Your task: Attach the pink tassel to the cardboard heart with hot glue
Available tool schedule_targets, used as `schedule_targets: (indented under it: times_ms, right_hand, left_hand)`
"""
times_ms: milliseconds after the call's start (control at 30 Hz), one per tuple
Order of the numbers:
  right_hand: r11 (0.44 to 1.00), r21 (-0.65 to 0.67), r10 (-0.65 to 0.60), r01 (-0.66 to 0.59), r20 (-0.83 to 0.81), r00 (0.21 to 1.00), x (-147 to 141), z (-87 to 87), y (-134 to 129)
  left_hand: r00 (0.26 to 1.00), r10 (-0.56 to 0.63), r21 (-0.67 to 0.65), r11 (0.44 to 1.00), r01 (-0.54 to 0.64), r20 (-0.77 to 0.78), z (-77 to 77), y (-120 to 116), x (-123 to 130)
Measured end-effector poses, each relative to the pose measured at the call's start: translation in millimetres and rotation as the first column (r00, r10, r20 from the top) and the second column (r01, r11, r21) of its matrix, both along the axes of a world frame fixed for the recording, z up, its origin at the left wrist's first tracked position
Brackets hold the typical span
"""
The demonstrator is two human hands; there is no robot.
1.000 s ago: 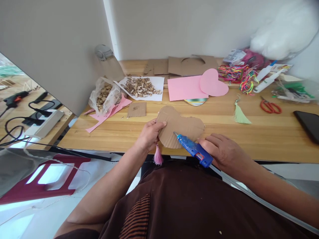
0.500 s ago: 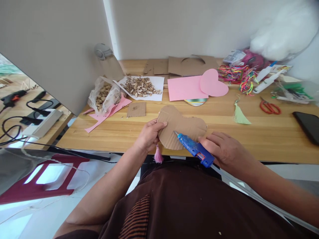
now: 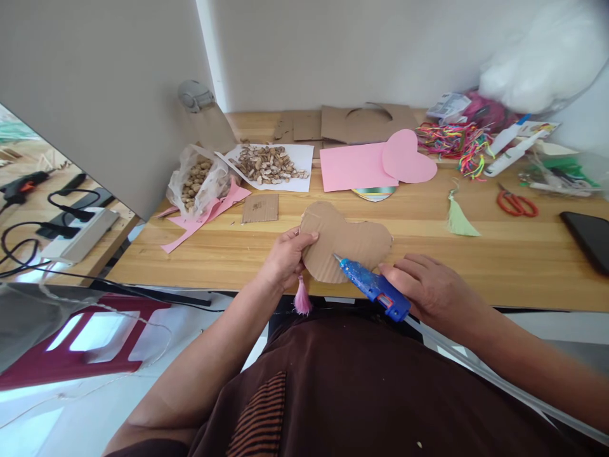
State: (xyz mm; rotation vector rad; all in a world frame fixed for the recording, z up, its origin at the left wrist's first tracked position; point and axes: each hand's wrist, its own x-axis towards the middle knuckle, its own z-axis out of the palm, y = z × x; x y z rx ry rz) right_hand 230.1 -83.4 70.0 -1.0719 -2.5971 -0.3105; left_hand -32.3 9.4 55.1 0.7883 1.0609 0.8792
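A brown cardboard heart (image 3: 328,235) is held by its left edge in my left hand (image 3: 288,257), the thumb lying on top. From beneath that hand hangs a pink tassel (image 3: 302,298). My right hand (image 3: 423,285) is closed around a blue glue gun (image 3: 373,285), whose metal tip points left, over the lower middle of the heart. Whether the tip touches the cardboard I cannot tell. Farther back lie a pink paper heart (image 3: 406,157) and a pink sheet (image 3: 352,166).
Nut shells (image 3: 269,165) lie on white paper, beside a bag of peanuts (image 3: 195,184). Rightward are a green tassel (image 3: 460,216), red scissors (image 3: 517,202), colourful strings (image 3: 445,139) and a phone (image 3: 587,241). A power strip (image 3: 80,235) stands far left.
The glue gun and my right hand have shifted very slightly right, away from the heart's right lobe, whose edge now shows more. My left hand keeps its hold.
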Motion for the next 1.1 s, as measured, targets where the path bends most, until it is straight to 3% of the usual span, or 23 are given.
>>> schedule_targets:
  times_ms: [133, 200, 300, 367, 433, 500, 567, 633, 667, 733, 800, 833, 933, 1100]
  right_hand:
    - [0.996, -0.083, -0.038, 0.021, -0.209, 0.977, 1.5, -3.3, 2.2]
    - [0.978, -0.177, -0.165, 0.113, -0.314, 0.935, 1.4, -3.5, 5.5]
    - [0.888, -0.306, -0.449, 0.342, -0.419, 0.79, 0.5, -3.6, 13.4]
    - [0.821, -0.382, -0.568, 0.425, -0.469, 0.677, 0.5, -4.2, 20.2]
    - [0.779, -0.472, -0.624, 0.413, -0.515, 0.588, 1.1, -5.6, 27.2]
    - [0.737, -0.582, -0.669, 0.344, -0.559, 0.489, 1.5, -7.8, 33.3]
    - [0.708, -0.669, -0.697, 0.227, -0.607, 0.383, 0.9, -10.4, 37.9]
    - [0.697, -0.711, -0.705, 0.1, -0.652, 0.279, -1.0, -12.6, 40.9]
    - [0.696, -0.717, -0.705, 0.042, -0.67, 0.234, -2.5, -13.4, 42.1]
    - [0.687, -0.725, -0.709, -0.058, -0.685, 0.166, -7.0, -13.8, 44.5]
    - [0.67, -0.731, -0.721, -0.131, -0.682, 0.123, -13.8, -13.0, 47.2]
    - [0.658, -0.734, -0.727, -0.165, -0.677, 0.111, -18.1, -12.2, 48.8]
    - [0.625, -0.745, -0.743, -0.233, -0.66, 0.116, -32.9, -9.8, 53.3]
    - [0.595, -0.763, -0.739, -0.254, -0.643, 0.2, -52.7, -9.6, 56.5]
  left_hand:
    - [1.0, -0.017, 0.036, 0.999, 0.017, 0.004, -0.1, 5.8, 5.1]
    - [1.0, -0.025, 0.056, 0.998, 0.024, 0.006, -1.2, 9.7, 10.2]
    - [0.999, -0.031, 0.099, 0.995, 0.032, -0.011, -7.5, 18.5, 18.3]
    - [0.997, -0.043, 0.149, 0.987, 0.052, -0.068, -13.8, 27.2, 21.3]
    - [0.99, -0.048, 0.198, 0.977, 0.074, -0.133, -19.0, 37.0, 20.0]
    - [0.956, 0.004, 0.271, 0.959, 0.079, -0.293, -21.1, 45.1, 13.8]
    - [0.839, 0.125, 0.373, 0.922, 0.098, -0.529, -19.5, 48.1, 3.4]
    - [0.709, 0.243, 0.453, 0.884, 0.12, -0.662, -15.2, 44.3, -8.2]
    - [0.713, 0.263, 0.467, 0.878, 0.102, -0.651, -12.5, 39.9, -13.2]
    - [0.843, 0.19, 0.396, 0.918, 0.03, -0.504, -6.6, 27.9, -19.2]
    - [0.974, 0.02, 0.17, 0.985, 0.019, -0.226, -1.1, 14.7, -18.6]
    - [0.995, -0.043, 0.064, 0.997, 0.048, -0.085, 1.2, 8.7, -16.0]
    - [0.98, -0.098, -0.07, 0.991, 0.111, 0.171, 5.1, -3.1, -4.4]
    - [0.952, -0.105, -0.059, 0.99, 0.127, 0.287, 4.4, -5.3, 7.2]
